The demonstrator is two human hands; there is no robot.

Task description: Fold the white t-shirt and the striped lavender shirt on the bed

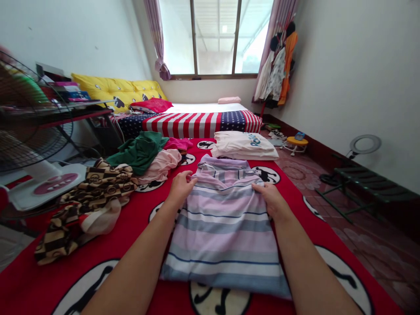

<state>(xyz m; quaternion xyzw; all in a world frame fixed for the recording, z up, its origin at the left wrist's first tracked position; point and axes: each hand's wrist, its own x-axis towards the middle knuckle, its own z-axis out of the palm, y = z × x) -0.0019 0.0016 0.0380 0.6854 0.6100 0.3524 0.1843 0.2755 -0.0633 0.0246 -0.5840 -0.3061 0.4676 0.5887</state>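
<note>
A striped polo shirt point(226, 232) in pink, grey and white lies flat on the red patterned cloth point(138, 258), its collar end away from me and its sides folded in. At the shirt's upper left corner, my left hand point(182, 188) pinches the fabric between thumb and fingers. My right hand point(271, 199) grips the opposite upper corner, thumb on top and fingers partly hidden by the edge. Just beyond the collar lies a folded cream garment point(244, 145) with blue lettering.
Crumpled clothes lie to the left: a green garment point(139, 151), a pale pink one point(162, 165) and a brown checked one point(95, 188). A fan point(36, 175) stands at far left. On the right are a folding stool point(367, 181) and a ring light point(365, 144).
</note>
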